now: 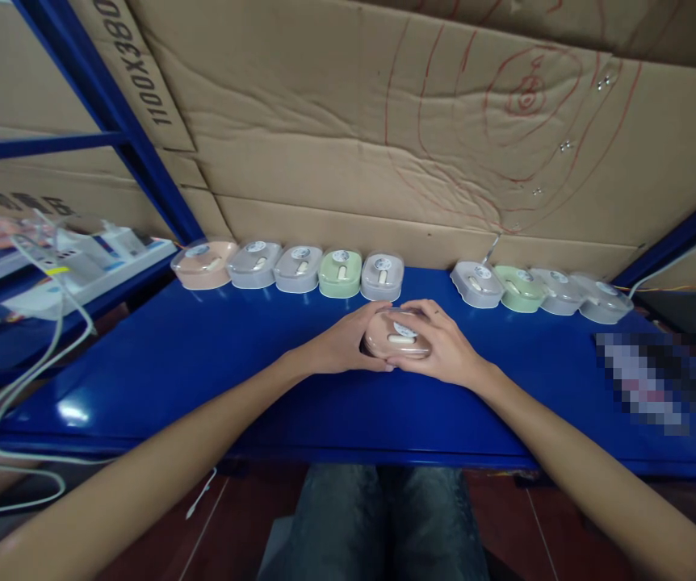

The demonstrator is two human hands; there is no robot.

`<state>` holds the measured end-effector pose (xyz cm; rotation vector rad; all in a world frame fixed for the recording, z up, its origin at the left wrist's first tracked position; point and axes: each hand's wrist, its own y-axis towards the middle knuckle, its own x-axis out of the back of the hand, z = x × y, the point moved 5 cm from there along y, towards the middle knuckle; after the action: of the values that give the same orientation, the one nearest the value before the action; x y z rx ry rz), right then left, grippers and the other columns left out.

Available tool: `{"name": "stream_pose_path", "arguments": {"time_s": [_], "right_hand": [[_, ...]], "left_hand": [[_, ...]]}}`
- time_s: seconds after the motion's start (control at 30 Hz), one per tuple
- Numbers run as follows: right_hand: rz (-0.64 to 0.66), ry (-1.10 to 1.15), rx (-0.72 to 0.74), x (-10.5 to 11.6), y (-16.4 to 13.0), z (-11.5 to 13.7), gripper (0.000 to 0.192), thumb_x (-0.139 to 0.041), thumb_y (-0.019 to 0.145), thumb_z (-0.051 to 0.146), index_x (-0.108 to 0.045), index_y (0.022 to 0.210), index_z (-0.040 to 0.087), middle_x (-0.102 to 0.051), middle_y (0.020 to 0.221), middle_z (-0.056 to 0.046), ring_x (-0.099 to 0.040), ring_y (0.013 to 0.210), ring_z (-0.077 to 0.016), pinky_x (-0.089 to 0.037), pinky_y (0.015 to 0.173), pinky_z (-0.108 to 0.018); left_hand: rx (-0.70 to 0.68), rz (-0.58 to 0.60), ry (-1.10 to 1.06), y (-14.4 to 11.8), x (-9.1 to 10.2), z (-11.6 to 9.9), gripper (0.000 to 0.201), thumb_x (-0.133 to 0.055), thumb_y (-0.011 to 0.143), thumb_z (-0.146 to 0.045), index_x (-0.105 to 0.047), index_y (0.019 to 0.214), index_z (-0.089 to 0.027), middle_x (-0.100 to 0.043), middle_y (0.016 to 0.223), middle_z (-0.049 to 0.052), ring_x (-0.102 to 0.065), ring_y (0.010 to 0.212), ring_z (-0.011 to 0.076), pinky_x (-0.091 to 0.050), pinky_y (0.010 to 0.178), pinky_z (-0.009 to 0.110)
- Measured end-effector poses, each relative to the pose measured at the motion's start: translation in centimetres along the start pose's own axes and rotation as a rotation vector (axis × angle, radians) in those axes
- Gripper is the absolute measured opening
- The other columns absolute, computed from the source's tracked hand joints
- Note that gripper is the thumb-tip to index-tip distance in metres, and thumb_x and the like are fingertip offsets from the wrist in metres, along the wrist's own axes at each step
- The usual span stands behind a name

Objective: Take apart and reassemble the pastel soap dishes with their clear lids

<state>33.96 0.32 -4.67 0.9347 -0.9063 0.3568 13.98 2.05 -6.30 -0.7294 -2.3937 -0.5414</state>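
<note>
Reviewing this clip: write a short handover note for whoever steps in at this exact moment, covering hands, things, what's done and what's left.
Left hand and right hand both grip one pink case with a clear lid, resting on the blue shelf.
Behind it, a row along the cardboard wall: five cases on the left, four cases on the right, with a gap between them.
Done: nine cases lined up.
Left: the held case is not in the row; the gap looks like its likely spot.
</note>
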Motion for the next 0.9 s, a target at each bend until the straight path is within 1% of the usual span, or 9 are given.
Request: {"name": "stream_pose_path", "arguments": {"time_s": [0.17, 0.23, 0.37, 0.57, 0.77, 0.9], "right_hand": [[-0.026, 0.030, -0.019, -0.1, 0.0, 0.0, 0.073, -0.084, 0.090, 0.064, -0.065, 0.153, 0.034, -0.066, 0.137, -0.014, -0.064, 0.126, -0.0369, -0.057, 0.110, -0.060], [-0.031, 0.054, -0.044, 0.0, 0.0, -0.1, 0.073, -0.087, 0.088, 0.062, -0.066, 0.152, 0.035, -0.066, 0.136, -0.013, -0.065, 0.126, -0.0365, -0.057, 0.109, -0.059], [-0.035, 0.184, -0.110, 0.1, 0.0, -0.2, 0.071, -0.091, 0.084, 0.056, -0.069, 0.148, 0.037, -0.065, 0.137, -0.011, -0.067, 0.127, -0.0338, -0.058, 0.110, -0.055], [-0.043, 0.378, -0.154, 0.2, -0.1, -0.9, 0.069, -0.094, 0.082, 0.052, -0.072, 0.145, 0.036, -0.065, 0.140, -0.010, -0.069, 0.128, -0.0322, -0.056, 0.115, -0.055], [0.059, 0.428, -0.122, 0.4, -0.1, -2.2, 0.076, -0.095, 0.082, 0.053, -0.067, 0.151, 0.039, -0.067, 0.144, -0.009, -0.068, 0.133, -0.0332, -0.053, 0.118, -0.058], [0.127, 0.401, -0.074, 0.4, -0.2, -2.7, 0.088, -0.096, 0.080, 0.053, -0.059, 0.159, 0.041, -0.065, 0.146, -0.010, -0.066, 0.136, -0.0347, -0.051, 0.120, -0.061]], "left_hand": [[-0.006, 0.004, 0.041, -0.1, -0.1, 0.1, 0.116, -0.094, 0.075, -0.065, -0.037, 0.168, -0.026, -0.046, 0.172, 0.020, -0.046, 0.159, 0.0454, -0.037, 0.130, 0.067], [-0.013, 0.001, 0.056, -0.1, -0.1, -0.1, 0.115, -0.094, 0.075, -0.065, -0.037, 0.167, -0.026, -0.048, 0.171, 0.019, -0.048, 0.157, 0.0454, -0.038, 0.129, 0.066], [-0.039, 0.007, 0.073, -0.1, 0.0, -0.5, 0.109, -0.092, 0.077, -0.064, -0.040, 0.166, -0.027, -0.053, 0.166, 0.018, -0.053, 0.152, 0.0455, -0.042, 0.125, 0.066], [-0.023, 0.018, 0.099, -0.2, 0.1, -0.3, 0.111, -0.092, 0.076, -0.067, -0.040, 0.166, -0.027, -0.050, 0.168, 0.018, -0.050, 0.154, 0.0453, -0.042, 0.126, 0.065], [-0.002, 0.023, 0.141, -0.3, 0.2, -0.2, 0.116, -0.092, 0.076, -0.069, -0.036, 0.170, -0.030, -0.045, 0.172, 0.018, -0.044, 0.158, 0.0463, -0.037, 0.129, 0.067], [-0.035, 0.011, 0.183, -0.4, 0.5, -0.1, 0.118, -0.091, 0.076, -0.071, -0.034, 0.172, -0.031, -0.044, 0.173, 0.017, -0.043, 0.159, 0.0458, -0.035, 0.130, 0.068]]}}
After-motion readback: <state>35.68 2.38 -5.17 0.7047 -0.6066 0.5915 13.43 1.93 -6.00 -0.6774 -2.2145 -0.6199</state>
